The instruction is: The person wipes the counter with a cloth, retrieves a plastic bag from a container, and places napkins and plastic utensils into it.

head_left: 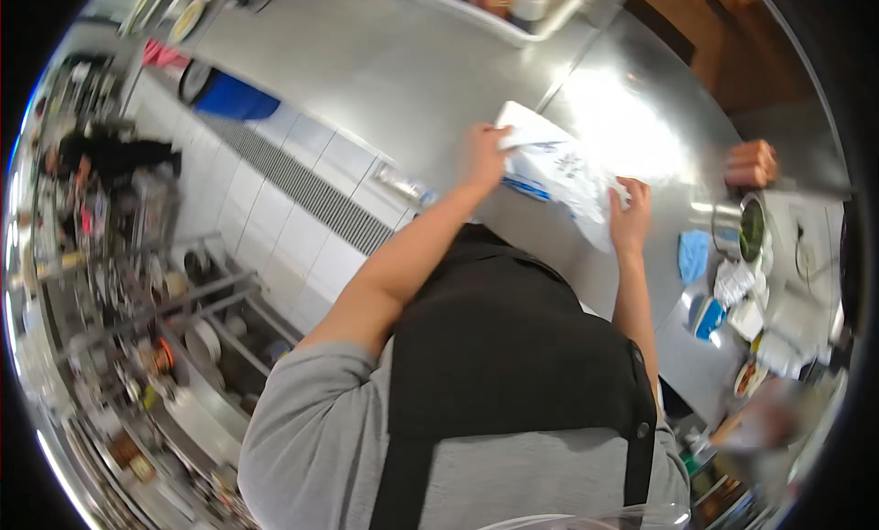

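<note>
A white plastic bag with blue print is stretched out above the steel counter. My left hand pinches its upper left edge, fingers closed on the plastic. At the lower right end of the bag, my right hand has its fingers curled against the crumpled plastic and appears to grip it. A blue printed strip shows low on the bag's left side. What is inside the bag, if anything, cannot be made out.
A white tray of bottles stands at the back. To the right are pinkish-brown cylinders, a pot with greens and a blue cloth. At left are a blue bin, a floor grate and another person.
</note>
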The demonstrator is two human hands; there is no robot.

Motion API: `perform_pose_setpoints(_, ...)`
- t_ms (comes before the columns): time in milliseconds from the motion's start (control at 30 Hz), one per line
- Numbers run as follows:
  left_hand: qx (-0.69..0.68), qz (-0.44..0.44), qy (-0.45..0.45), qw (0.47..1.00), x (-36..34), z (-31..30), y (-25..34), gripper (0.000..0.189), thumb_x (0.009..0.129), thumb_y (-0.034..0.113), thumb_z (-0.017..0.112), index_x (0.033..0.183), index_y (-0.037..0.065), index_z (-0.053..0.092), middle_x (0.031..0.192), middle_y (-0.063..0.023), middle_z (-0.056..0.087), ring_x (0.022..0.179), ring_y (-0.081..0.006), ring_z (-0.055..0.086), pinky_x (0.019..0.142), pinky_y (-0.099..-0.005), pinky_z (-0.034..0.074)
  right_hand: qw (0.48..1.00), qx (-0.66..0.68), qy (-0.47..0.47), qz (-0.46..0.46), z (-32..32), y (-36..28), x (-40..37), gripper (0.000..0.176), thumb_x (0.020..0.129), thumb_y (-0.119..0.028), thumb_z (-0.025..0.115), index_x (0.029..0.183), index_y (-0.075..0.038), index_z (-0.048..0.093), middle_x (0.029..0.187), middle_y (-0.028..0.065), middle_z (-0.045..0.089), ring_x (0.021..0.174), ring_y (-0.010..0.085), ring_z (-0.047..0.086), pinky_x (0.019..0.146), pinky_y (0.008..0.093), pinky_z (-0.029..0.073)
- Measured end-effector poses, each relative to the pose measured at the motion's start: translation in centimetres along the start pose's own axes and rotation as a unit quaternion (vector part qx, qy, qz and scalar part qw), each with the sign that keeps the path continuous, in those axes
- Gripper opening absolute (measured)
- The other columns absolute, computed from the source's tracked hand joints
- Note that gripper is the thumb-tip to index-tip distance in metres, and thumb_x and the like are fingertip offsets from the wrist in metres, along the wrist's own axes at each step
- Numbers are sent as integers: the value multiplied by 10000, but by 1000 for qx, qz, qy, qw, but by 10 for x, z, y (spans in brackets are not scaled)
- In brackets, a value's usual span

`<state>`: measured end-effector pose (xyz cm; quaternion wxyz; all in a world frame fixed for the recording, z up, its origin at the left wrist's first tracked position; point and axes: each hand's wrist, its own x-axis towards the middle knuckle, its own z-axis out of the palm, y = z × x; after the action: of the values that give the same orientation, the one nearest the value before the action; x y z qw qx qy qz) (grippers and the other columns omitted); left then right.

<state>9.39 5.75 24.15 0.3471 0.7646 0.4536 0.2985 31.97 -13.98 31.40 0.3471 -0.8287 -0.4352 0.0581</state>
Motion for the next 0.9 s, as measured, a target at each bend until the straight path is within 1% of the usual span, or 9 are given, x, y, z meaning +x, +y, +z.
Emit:
perform_pose_setpoints(100, 21, 11, 11, 1000, 37, 0, -9, 331, 735, 221, 877, 1014, 69, 786, 995, -184, 699, 960, -332, 668, 880, -420, 519, 998, 34, 33, 45, -11, 14, 2, 188, 867, -58, 728, 1053, -70, 707, 1132, 126, 618, 1077, 312, 614, 849, 401, 534)
perform_pose_setpoints(233, 49, -135, -97, 985, 54, -10, 18, 659, 583, 384, 984, 935, 20, 562, 881, -101, 619, 805, -241, 597, 753, -357, 506, 992, 78, 90, 49, -37, -6, 12, 154, 902, -108, 708, 1039, -36, 701, 999, 123, 654, 949, 273, 655, 812, 373, 538)
perform_pose_setpoints(333, -5, -105, -169, 980, 48, -11, 10, 748, 593, 408, 982, 1065, -6, 575, 959, -113, 646, 859, -231, 628, 798, -348, 519, 989, 100, 10, 110, -58, -10, 12, 204, 939, -199, 691, 1054, -30, 705, 942, 130, 690, 871, 265, 677, 791, 361, 540)
perform_pose_setpoints(433, -23, -96, -287, 953, 48, -33, 29, 824, 691, 403, 937, 1263, -41, 542, 1078, -138, 668, 949, -225, 655, 850, -341, 525, 913, 111, -326, 221, -74, -14, 11, 286, 964, -286, 668, 1064, -22, 714, 926, 153, 718, 826, 258, 690, 777, 363, 540)
perform_pose_setpoints(533, -34, -223, -225, 948, 66, -23, 31, 760, 790, 327, 879, 1352, -53, 535, 1101, -153, 691, 999, -222, 669, 868, -340, 526, 883, 85, -356, 294, -25, 12, -3, 361, 949, -358, 683, 1082, -25, 724, 999, 197, 718, 864, 256, 691, 798, 380, 542)
perform_pose_setpoints(633, -67, -171, -165, 969, 69, 7, 6, 482, 907, 239, 777, 1249, -64, 621, 1023, -123, 710, 957, -179, 664, 846, -318, 522, 949, 103, -170, 244, 13, 10, 5, 335, 893, -361, 741, 1057, -69, 740, 1137, 216, 686, 1024, 273, 661, 910, 404, 513)
perform_pose_setpoints(733, -181, -174, -121, 960, 70, 15, -1, 317, 951, 193, 723, 1145, -51, 664, 977, -89, 703, 888, -147, 638, 811, -302, 516, 989, 100, -81, 71, 25, 4, 16, 295, 833, -336, 790, 1034, -124, 751, 1333, 197, 606, 1219, 296, 569, 1046, 442, 434)
perform_pose_setpoints(767, -235, -187, -106, 948, 72, 16, -3, 262, 966, 174, 703, 1106, -46, 677, 962, -77, 699, 864, -137, 627, 798, -297, 514, 972, 199, -99, 72, 23, 6, 20, 225, 803, -280, 808, 964, -137, 744, 1384, 144, 564, 1299, 307, 499, 1112, 467, 364)
perform_pose_setpoints(900, -390, -221, -46, 893, 65, 11, 21, 195, 1012, 155, 622, 923, -15, 659, 854, -29, 659, 795, -115, 583, 750, -275, 489, 923, 362, -5, 129, -4, 29, 32, 166, 843, -223, 783, 892, -84, 707, 1296, 111, 631, 1268, 253, 544, 1089, 410, 396)
